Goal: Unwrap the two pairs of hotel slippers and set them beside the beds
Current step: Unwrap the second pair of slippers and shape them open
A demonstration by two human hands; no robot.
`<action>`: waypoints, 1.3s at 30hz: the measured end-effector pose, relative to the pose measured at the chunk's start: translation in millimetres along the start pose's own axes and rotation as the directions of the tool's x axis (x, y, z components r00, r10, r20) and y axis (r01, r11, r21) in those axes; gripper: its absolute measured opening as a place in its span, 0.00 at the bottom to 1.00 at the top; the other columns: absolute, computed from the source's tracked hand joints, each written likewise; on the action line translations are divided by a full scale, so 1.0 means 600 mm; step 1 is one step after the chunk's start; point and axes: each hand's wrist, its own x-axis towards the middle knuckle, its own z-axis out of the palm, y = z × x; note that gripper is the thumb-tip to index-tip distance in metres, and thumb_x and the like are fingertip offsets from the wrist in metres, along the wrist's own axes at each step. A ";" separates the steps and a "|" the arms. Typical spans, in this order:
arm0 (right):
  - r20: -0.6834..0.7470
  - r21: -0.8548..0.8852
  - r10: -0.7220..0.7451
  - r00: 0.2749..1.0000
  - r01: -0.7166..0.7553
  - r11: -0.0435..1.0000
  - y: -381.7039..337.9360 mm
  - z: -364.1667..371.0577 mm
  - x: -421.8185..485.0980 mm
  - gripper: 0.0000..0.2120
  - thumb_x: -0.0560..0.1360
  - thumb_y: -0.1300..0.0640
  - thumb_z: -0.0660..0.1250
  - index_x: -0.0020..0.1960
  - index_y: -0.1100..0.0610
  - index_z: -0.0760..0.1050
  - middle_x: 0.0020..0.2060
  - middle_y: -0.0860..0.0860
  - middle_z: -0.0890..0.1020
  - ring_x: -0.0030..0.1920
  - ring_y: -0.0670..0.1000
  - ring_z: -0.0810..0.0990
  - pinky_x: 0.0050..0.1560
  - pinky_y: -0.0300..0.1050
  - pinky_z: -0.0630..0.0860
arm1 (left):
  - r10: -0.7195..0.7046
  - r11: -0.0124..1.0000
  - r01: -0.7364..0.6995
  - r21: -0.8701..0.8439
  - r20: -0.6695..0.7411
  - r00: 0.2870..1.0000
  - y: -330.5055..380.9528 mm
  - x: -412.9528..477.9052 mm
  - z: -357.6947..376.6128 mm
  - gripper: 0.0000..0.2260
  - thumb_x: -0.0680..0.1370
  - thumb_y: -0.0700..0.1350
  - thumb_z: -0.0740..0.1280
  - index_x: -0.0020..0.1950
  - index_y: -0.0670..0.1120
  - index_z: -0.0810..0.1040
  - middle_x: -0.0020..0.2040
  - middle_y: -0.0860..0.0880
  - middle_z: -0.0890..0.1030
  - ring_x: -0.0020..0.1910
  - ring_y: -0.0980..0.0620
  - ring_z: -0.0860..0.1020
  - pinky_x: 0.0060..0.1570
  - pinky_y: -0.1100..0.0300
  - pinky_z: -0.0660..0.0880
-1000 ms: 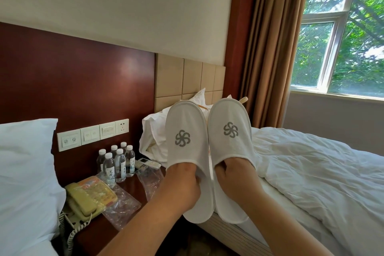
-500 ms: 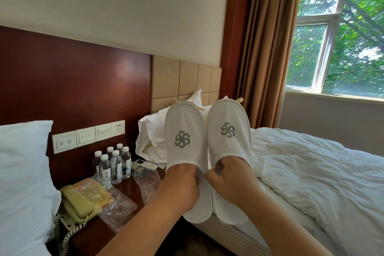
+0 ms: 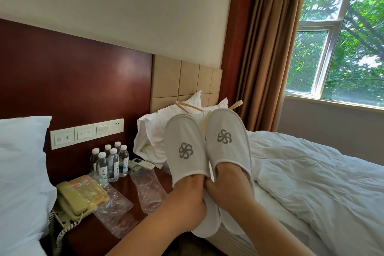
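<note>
Your left hand (image 3: 187,198) and right hand (image 3: 226,185) are tucked into the left slipper (image 3: 185,147) and right slipper (image 3: 226,137) (fingers hidden, so I can't tell the grip). Both slippers are raised side by side, touching, between the nightstand (image 3: 93,241) and the bed (image 3: 311,183).

I see from the remote desk the left slipper (image 3: 185,149) and right slipper (image 3: 226,137), centre frame: white matt terry-like cloth, softly napped, each with a flat grey pinwheel mark. At left, the wall panel (image 3: 83,81) is dark red wood polished to a soft sheen; the headboard pads (image 3: 187,81) beside it look matt beige. Lower left, on the glossy wooden nightstand (image 3: 89,237), the wrappers (image 3: 113,212) are clear crinkled plastic catching glare, the bottles (image 3: 113,164) clear plastic, the phone (image 3: 70,199) dull yellowish plastic. At right, the duvet (image 3: 311,183) is rumpled white cloth; the curtain (image 3: 266,48), brown fabric.
</note>
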 end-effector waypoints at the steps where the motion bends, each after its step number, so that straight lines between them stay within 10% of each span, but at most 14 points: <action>1: -0.063 -0.020 0.013 0.998 -0.014 1.000 0.003 0.000 0.003 0.13 0.70 0.53 0.68 0.50 0.60 0.79 0.41 0.52 0.82 0.45 0.56 0.82 0.45 0.41 0.71 | 0.062 0.997 -0.061 -0.043 0.036 0.997 -0.002 -0.002 0.002 0.32 0.77 0.42 0.59 0.78 0.56 0.51 0.75 0.54 0.60 0.73 0.53 0.59 0.61 0.69 0.57; 5: -0.059 -0.126 0.105 0.993 -0.112 0.986 0.023 -0.016 0.015 0.12 0.66 0.60 0.67 0.46 0.65 0.82 0.45 0.61 0.85 0.51 0.63 0.81 0.57 0.54 0.75 | 0.260 0.755 -0.203 -0.623 0.001 0.966 0.000 -0.014 -0.005 0.28 0.73 0.43 0.64 0.68 0.68 0.71 0.65 0.66 0.76 0.66 0.64 0.71 0.64 0.71 0.67; 7: -0.075 -0.159 0.125 0.989 -0.136 0.978 0.042 -0.034 0.017 0.12 0.65 0.60 0.67 0.44 0.64 0.84 0.45 0.61 0.86 0.54 0.64 0.80 0.62 0.55 0.71 | 0.064 0.621 -0.224 -0.751 -0.236 0.970 -0.010 -0.011 -0.017 0.14 0.76 0.43 0.65 0.55 0.59 0.84 0.49 0.56 0.86 0.53 0.58 0.82 0.54 0.57 0.80; 10: -0.094 -0.203 0.012 0.995 -0.031 0.979 0.061 -0.055 0.009 0.08 0.62 0.64 0.65 0.32 0.61 0.84 0.36 0.56 0.86 0.46 0.63 0.81 0.54 0.55 0.71 | -0.296 0.706 -0.112 -0.700 -0.434 0.851 -0.030 0.020 -0.043 0.07 0.79 0.54 0.64 0.50 0.58 0.81 0.44 0.57 0.82 0.45 0.63 0.79 0.39 0.58 0.76; 13: -0.076 -0.227 -0.179 0.981 0.158 0.961 0.056 -0.066 -0.003 0.10 0.58 0.65 0.64 0.32 0.58 0.84 0.34 0.51 0.85 0.40 0.57 0.81 0.48 0.48 0.68 | -0.416 0.731 0.149 -0.666 -0.262 0.871 -0.045 0.055 -0.047 0.16 0.79 0.63 0.57 0.56 0.54 0.74 0.50 0.58 0.78 0.50 0.57 0.76 0.44 0.59 0.70; 18: -0.041 -0.207 -0.299 0.953 0.285 0.936 0.038 -0.080 -0.015 0.10 0.56 0.66 0.67 0.32 0.57 0.84 0.33 0.51 0.85 0.36 0.55 0.81 0.47 0.42 0.64 | -0.377 0.705 0.199 -0.681 -0.122 0.918 -0.043 0.058 -0.009 0.25 0.80 0.66 0.49 0.52 0.54 0.80 0.47 0.53 0.83 0.49 0.52 0.80 0.46 0.55 0.74; 24: -0.198 -0.079 -0.125 0.972 0.112 0.991 0.035 -0.095 -0.027 0.10 0.57 0.72 0.59 0.27 0.60 0.76 0.29 0.48 0.78 0.32 0.48 0.66 0.37 0.47 0.69 | -0.375 0.695 0.163 -0.701 -0.160 0.913 -0.027 0.059 -0.001 0.21 0.83 0.60 0.51 0.47 0.51 0.78 0.43 0.48 0.82 0.40 0.54 0.78 0.37 0.60 0.70; 29: -0.248 0.114 -0.126 0.960 0.159 0.981 0.042 -0.099 -0.031 0.15 0.54 0.70 0.53 0.23 0.50 0.55 0.26 0.37 0.62 0.33 0.49 0.64 0.33 0.42 0.60 | -0.405 0.463 0.264 -0.846 0.063 0.912 -0.030 0.072 0.002 0.16 0.81 0.61 0.57 0.54 0.53 0.80 0.50 0.45 0.84 0.50 0.43 0.82 0.53 0.47 0.78; 39: -0.172 0.017 -0.187 0.967 0.192 0.981 0.124 -0.125 -0.005 0.12 0.53 0.69 0.53 0.25 0.53 0.55 0.26 0.39 0.61 0.25 0.52 0.69 0.24 0.45 0.62 | -0.399 0.566 0.266 -0.780 0.023 0.917 0.006 0.129 0.047 0.28 0.79 0.66 0.56 0.40 0.43 0.78 0.38 0.45 0.80 0.42 0.44 0.78 0.46 0.50 0.72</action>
